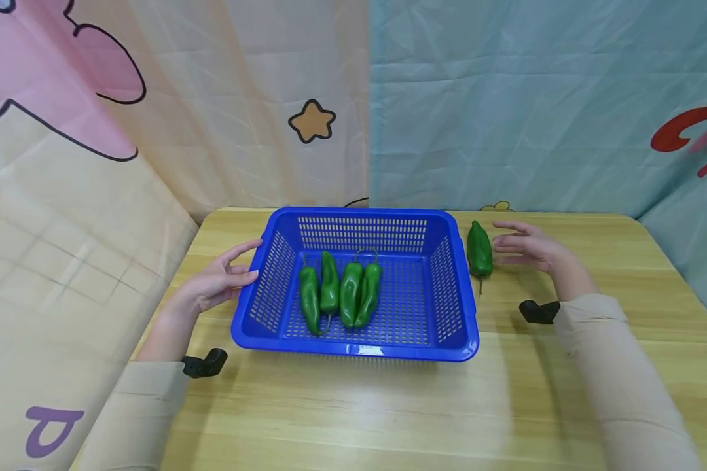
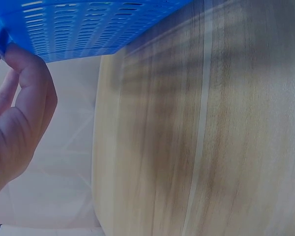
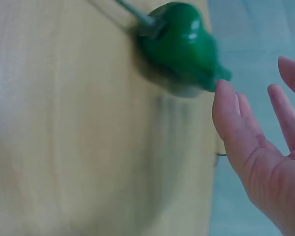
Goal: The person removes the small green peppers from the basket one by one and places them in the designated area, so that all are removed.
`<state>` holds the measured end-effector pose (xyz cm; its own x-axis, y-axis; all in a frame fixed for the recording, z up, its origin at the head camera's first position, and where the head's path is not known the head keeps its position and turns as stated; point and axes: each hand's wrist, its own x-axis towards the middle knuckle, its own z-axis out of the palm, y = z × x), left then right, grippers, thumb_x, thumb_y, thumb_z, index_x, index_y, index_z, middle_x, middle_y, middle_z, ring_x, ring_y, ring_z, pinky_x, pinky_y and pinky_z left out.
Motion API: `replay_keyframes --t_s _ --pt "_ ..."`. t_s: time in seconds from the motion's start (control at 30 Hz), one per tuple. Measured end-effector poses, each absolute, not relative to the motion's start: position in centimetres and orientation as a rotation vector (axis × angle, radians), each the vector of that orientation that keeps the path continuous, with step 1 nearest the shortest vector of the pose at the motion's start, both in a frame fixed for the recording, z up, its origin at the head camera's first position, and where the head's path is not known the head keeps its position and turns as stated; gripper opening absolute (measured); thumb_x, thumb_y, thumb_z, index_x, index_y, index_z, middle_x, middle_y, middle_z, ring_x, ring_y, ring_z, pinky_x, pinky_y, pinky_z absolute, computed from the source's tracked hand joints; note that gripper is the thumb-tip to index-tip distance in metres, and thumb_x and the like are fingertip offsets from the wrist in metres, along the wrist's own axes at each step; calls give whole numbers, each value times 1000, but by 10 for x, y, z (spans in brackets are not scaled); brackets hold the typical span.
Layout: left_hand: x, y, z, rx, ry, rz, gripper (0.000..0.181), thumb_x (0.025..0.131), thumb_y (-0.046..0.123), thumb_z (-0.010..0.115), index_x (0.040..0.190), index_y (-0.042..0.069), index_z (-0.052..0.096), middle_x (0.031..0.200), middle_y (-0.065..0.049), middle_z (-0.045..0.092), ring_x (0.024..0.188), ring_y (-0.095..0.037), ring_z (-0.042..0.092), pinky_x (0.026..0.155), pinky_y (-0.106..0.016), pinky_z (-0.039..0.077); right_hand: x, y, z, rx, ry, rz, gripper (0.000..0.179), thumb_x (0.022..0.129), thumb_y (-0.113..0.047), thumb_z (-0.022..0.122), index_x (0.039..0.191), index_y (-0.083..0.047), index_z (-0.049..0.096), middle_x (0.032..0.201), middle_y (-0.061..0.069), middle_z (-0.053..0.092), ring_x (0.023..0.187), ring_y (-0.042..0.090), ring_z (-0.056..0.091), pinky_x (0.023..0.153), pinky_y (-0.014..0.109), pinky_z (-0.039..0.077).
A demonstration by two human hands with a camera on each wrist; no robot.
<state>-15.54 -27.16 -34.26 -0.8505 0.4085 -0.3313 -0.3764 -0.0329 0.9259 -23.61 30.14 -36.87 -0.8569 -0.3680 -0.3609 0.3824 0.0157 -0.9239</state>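
Note:
A blue plastic basket (image 1: 389,350) with slotted walls stands in the middle of the table. Several long green peppers (image 1: 349,294) lie side by side in its left half. My left hand (image 1: 218,281) is at the basket's left side, its fingertips touching the rim; the left wrist view shows the thumb (image 2: 27,73) against the blue edge. One more green pepper (image 1: 479,250) lies on the table just right of the basket, stem toward me. Beside it, on its right, my right hand (image 1: 527,247) is held with fingers spread and nothing in them.
The wooden table (image 1: 353,412) has its far edge against hanging patterned curtains (image 1: 477,104). Another curtain (image 1: 65,261) borders the left side. A black wrist camera (image 1: 205,364) juts from the left sleeve, another (image 1: 539,312) from the right.

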Motion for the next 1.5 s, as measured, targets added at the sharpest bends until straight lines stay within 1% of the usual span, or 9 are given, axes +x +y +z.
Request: replay_keyframes --t_s 0.1,0.2,0.3,0.5,0.63,0.73,0.97,1.2,1.5 --pt "-156 -272 -342 36 1707 1942 72 94 -1 51 150 16 8 96 -9 65 82 -20 66 72 -31 56 -234 301 -357 10 1828 -1870 31 94 -4 52 105 -32 58 98 -8 61 91 9 61 79 30 53" --pt "-156 -273 -341 42 1693 1949 72 94 -1 50 150 16 8 95 -9 65 81 -20 67 71 -32 56 -231 298 -345 -3 1881 -1834 29 94 -6 53 113 -29 52 107 -7 52 91 7 61 80 29 53" --pt "-156 -273 -341 46 1694 1947 72 94 -1 50 150 16 8 95 -9 65 81 -20 67 71 -32 56 -227 293 -331 -23 1911 -1808 33 94 -8 54 121 -25 46 112 -4 46 92 7 60 81 30 53" --pt "-157 -270 -342 23 1709 1936 72 94 -1 50 150 16 9 95 -9 65 80 -20 67 70 -32 56 -217 276 -301 -127 2005 -1727 40 93 -9 56 130 -19 44 108 -4 56 95 10 60 82 35 53" --pt "-156 -270 -340 17 1763 1902 72 94 -1 51 150 16 9 93 -9 65 79 -19 67 70 -32 56 -210 259 -284 -199 2075 -1644 46 92 -7 57 135 -13 40 109 -1 57 97 12 59 85 39 52" --pt "-156 -269 -338 20 1810 1872 73 93 0 53 150 15 10 93 -8 65 79 -19 67 70 -32 56 -206 246 -275 -218 2059 -1632 47 92 -6 58 135 -13 41 111 1 57 98 14 59 87 42 50" --pt "-156 -269 -337 2 1819 1861 73 93 1 53 150 15 10 93 -8 65 79 -19 66 71 -32 56 -202 215 -268 -278 2015 -1568 56 91 -6 59 140 -5 35 117 8 56 105 24 56 88 46 49" --pt "-156 -267 -338 -1 1830 1855 73 93 1 54 150 15 10 92 -8 65 80 -19 66 71 -32 56 -208 183 -272 -317 1970 -1506 57 89 -6 61 139 -1 34 117 12 53 102 20 57 89 47 49" --pt "-156 -267 -336 -3 1843 1832 75 93 2 54 151 17 9 93 -7 65 81 -18 65 72 -32 55 -211 139 -290 -346 1907 -1465 51 89 -3 59 136 2 39 108 14 55 97 24 57 85 47 50"
